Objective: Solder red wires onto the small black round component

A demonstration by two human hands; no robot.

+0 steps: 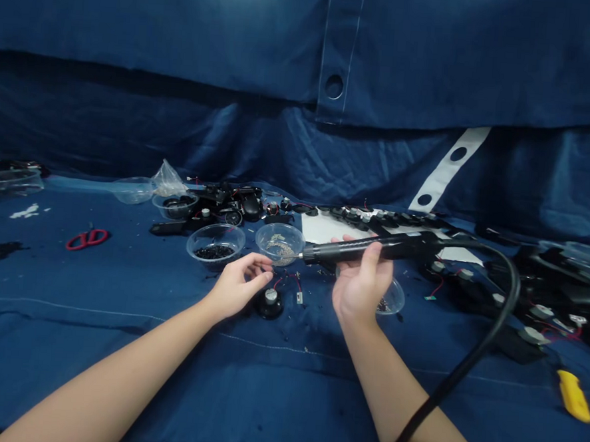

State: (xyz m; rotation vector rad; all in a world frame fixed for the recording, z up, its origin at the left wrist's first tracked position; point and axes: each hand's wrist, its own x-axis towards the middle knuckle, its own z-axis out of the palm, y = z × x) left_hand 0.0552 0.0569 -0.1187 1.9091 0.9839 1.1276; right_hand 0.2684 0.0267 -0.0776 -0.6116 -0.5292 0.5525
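Observation:
My right hand [364,285] is wrapped round a black electric screwdriver [348,249], held nearly level with its thin bit pointing left. Close to the bit's tip, my left hand [244,284] has its thumb and fingers pinched together; whatever is between them is too small to make out. Below the fingertips a small round black speaker [270,303] with a silvery magnet lies on the blue cloth, its red wires running to a white connector [299,297]. Just behind my hands are a clear bowl of small screws [279,244] and another clear bowl of black parts [216,244].
A thick black cable [498,327] loops from the screwdriver down across my right forearm. Red-handled scissors [88,239] lie at left, a yellow-handled tool [574,396] at right. Black housings [246,203] and white sheets [319,228] line the back; more wired parts [532,334] heap at right.

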